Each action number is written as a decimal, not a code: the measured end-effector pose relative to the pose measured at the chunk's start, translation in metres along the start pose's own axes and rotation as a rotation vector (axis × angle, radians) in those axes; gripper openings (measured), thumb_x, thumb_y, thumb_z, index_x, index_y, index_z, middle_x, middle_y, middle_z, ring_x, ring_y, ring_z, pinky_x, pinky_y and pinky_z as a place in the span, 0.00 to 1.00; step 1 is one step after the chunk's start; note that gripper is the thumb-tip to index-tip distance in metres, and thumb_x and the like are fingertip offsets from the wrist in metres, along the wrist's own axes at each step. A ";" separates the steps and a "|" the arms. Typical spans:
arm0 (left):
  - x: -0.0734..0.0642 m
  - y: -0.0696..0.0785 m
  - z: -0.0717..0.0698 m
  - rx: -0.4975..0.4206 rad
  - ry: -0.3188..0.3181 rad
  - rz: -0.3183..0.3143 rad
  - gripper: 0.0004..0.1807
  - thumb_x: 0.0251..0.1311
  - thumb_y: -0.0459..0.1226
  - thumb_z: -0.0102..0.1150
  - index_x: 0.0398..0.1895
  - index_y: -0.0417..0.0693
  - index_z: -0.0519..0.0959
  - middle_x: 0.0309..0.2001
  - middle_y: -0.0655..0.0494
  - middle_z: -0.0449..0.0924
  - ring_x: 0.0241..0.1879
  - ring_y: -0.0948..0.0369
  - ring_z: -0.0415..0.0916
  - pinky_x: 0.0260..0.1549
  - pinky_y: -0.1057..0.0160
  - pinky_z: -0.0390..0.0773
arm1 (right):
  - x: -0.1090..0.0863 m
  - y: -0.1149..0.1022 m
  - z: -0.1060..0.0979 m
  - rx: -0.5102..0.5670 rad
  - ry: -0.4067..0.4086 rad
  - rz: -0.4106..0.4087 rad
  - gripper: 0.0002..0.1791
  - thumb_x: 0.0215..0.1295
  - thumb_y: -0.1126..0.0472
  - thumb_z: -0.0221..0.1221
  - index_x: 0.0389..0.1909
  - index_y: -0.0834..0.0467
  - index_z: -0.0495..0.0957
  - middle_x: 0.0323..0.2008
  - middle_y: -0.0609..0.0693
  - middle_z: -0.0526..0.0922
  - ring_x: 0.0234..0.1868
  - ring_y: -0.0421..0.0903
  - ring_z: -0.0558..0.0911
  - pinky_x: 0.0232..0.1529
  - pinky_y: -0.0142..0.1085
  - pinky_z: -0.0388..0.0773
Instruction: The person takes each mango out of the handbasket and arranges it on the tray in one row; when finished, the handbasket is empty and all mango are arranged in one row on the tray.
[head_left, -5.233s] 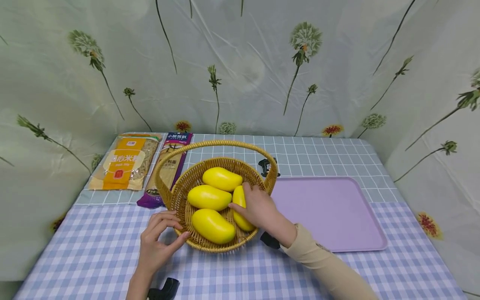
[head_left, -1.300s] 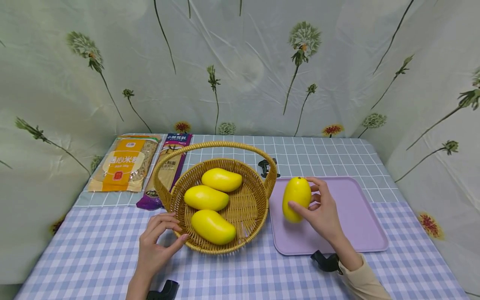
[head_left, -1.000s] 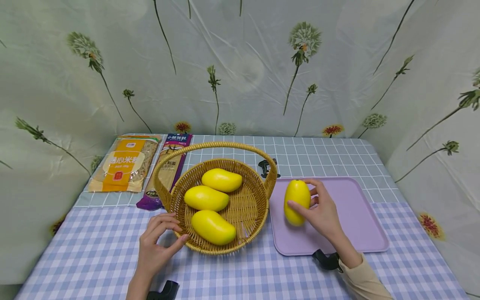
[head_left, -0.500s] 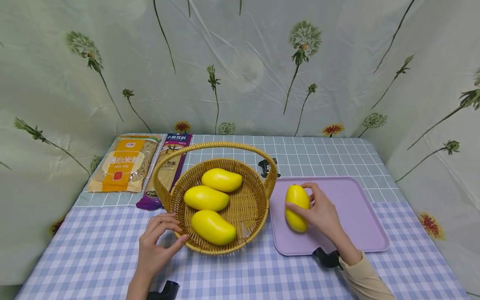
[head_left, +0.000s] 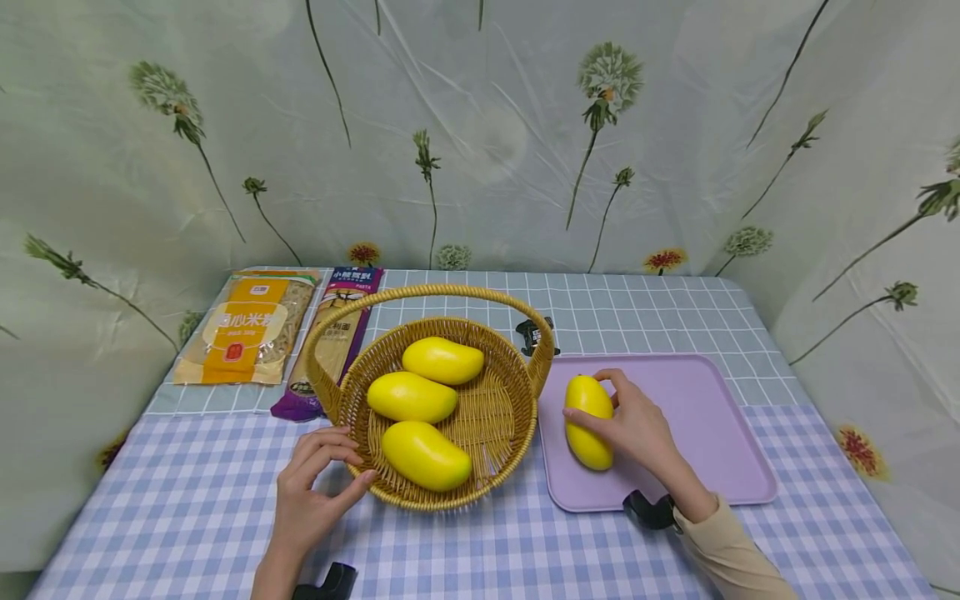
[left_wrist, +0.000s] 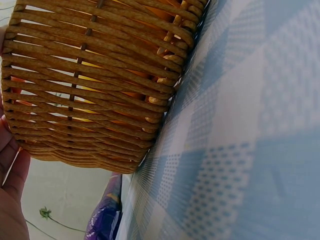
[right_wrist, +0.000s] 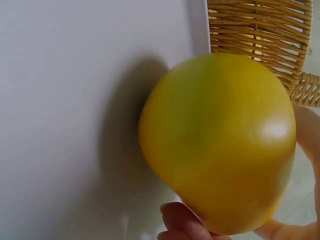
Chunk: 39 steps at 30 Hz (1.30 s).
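A round wicker basket (head_left: 502, 421) with a hoop handle stands mid-table and holds three yellow mangoes (head_left: 411, 397). My left hand (head_left: 318, 479) grips its near rim, thumb and fingers on the weave; the left wrist view shows the basket wall (left_wrist: 95, 85) close up. To the right lies a lilac tray (head_left: 697, 433). My right hand (head_left: 630, 425) holds a fourth yellow mango (head_left: 587, 421) lying on the tray's left part, fingers curled round it. In the right wrist view that mango (right_wrist: 220, 140) fills the frame above the tray (right_wrist: 60, 100).
Two food packets lie at the back left: an orange and yellow one (head_left: 247, 327) and a purple noodle pack (head_left: 333, 337). A small black clip (head_left: 534, 333) sits behind the basket. Flowered curtains close in the table on three sides. A checked cloth (head_left: 487, 550) covers the table.
My right hand took one mango out of the basket, carried it right and lowered it from upright onto the tray's left part. The left hand has stayed on the basket rim.
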<state>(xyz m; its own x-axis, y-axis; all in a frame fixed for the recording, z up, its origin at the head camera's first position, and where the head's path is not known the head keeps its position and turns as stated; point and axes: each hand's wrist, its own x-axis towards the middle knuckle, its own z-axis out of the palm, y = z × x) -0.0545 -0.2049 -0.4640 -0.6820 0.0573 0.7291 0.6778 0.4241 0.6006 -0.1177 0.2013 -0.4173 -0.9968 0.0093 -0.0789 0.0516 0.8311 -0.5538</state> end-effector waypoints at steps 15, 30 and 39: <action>0.000 0.001 0.000 0.001 -0.004 -0.011 0.12 0.44 0.40 0.75 0.27 0.47 0.80 0.36 0.46 0.79 0.47 0.52 0.72 0.54 0.66 0.68 | 0.007 0.000 0.001 -0.050 -0.029 -0.029 0.43 0.49 0.26 0.58 0.56 0.55 0.69 0.37 0.56 0.78 0.34 0.50 0.76 0.27 0.38 0.71; -0.001 -0.001 -0.001 -0.005 -0.001 -0.001 0.13 0.47 0.43 0.73 0.27 0.46 0.80 0.36 0.46 0.79 0.47 0.51 0.71 0.54 0.66 0.68 | 0.005 -0.003 -0.001 -0.117 -0.020 -0.035 0.42 0.55 0.26 0.51 0.55 0.58 0.71 0.35 0.55 0.79 0.31 0.49 0.76 0.25 0.39 0.69; -0.001 -0.001 0.000 -0.008 -0.001 0.007 0.12 0.46 0.42 0.74 0.28 0.49 0.80 0.36 0.46 0.79 0.47 0.51 0.71 0.54 0.65 0.67 | 0.000 -0.003 -0.006 -0.180 -0.035 -0.031 0.44 0.58 0.25 0.46 0.59 0.59 0.69 0.44 0.59 0.80 0.35 0.51 0.77 0.26 0.41 0.70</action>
<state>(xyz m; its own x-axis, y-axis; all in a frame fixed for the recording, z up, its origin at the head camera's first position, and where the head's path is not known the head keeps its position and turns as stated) -0.0542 -0.2057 -0.4651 -0.6774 0.0614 0.7331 0.6849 0.4163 0.5980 -0.1178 0.2021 -0.4101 -0.9949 -0.0342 -0.0946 0.0065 0.9168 -0.3992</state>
